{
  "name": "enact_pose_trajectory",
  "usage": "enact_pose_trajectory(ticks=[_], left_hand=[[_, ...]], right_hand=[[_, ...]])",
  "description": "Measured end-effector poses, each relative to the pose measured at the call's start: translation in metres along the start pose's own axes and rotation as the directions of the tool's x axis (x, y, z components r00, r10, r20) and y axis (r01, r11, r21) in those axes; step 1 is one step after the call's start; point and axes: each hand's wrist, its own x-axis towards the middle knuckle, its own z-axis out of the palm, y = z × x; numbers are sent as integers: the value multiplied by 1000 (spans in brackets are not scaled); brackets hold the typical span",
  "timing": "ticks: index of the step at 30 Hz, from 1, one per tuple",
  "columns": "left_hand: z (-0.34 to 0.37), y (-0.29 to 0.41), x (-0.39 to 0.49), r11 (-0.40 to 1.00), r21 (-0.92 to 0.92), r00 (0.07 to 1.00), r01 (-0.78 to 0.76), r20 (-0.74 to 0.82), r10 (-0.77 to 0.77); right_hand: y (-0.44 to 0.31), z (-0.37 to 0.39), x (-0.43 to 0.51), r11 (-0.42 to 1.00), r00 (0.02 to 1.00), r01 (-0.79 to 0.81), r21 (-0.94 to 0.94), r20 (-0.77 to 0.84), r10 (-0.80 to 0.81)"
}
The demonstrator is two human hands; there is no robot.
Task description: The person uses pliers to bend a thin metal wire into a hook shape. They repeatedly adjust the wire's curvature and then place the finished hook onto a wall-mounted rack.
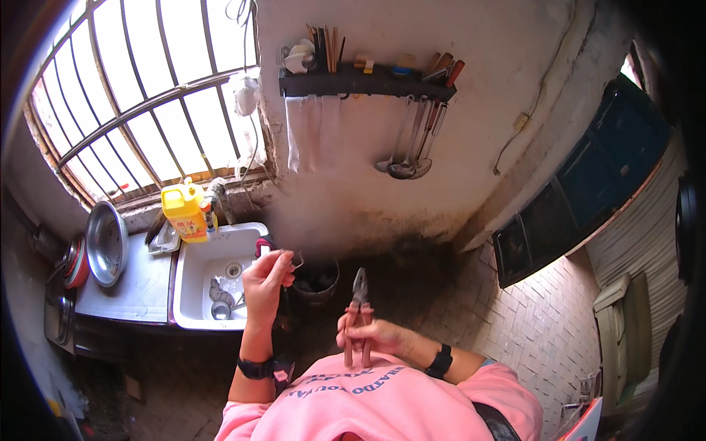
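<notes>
My right hand [380, 335] grips a pair of combination pliers [360, 295] by the reddish handles, in front of my chest. The dark metal jaws point away from me and look closed, with nothing visible between them. Raised to the left, my left hand [266, 284] has thumb and fingers pinched together near the sink's right rim. A thin, bent piece of metal wire [299, 260] sticks out to the right of its fingertips; the rest is hidden by the fingers. Behind that hand, a dark red and black item [265, 242] is partly covered.
A white sink [193, 286] contains a ladle [220, 310]. Beside it stand a yellow jug [185, 212] and a metal basin [106, 245]. A dark bucket [317, 284] sits on the floor beyond my hands. Ladles [405, 165] hang below a wall shelf [364, 82]; a barred window [149, 105] is left.
</notes>
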Motion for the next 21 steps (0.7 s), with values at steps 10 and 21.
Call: enact_pose_trajectory(ticks=[10, 21], left_hand=[[59, -6, 36, 983, 122, 977, -136, 183, 113], [133, -18, 110, 975, 192, 956, -117, 287, 58]], right_hand=[[-111, 5, -5, 733, 854, 285, -617, -183, -486], [-178, -58, -3, 672, 845, 250, -697, -182, -503]])
